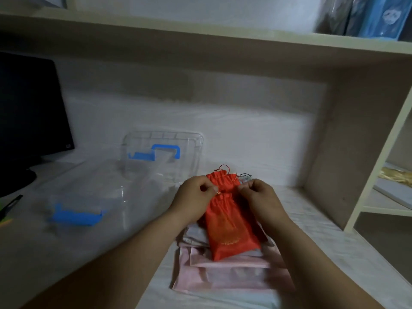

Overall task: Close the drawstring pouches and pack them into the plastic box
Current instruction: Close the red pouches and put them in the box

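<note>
Presently the left hand (196,192) and right hand (258,195) each pinch a cord at the gathered neck of the red satin drawstring pouch (229,226), which lies atop pale pouches (223,277). Advise pulling evenly outward until the neck closes fully; the clear plastic box (89,210) waits open, left.

- Monitor (29,108), table's (100,253) far-left corner: cut by pic's left edge.
- Pink pouches (223,277) nr the near edge: partly under red pouch (229,228) & forearms; we can't count them.
- Left hand (194,197) & right hand (260,197) pinch at its neck; what exactly, we can't tell, too small.
- Plastic box (160,157): blurred, we can't read inside.
- Blue packs (376,16) on top shelf (223,39): cropped, smeared.
</note>
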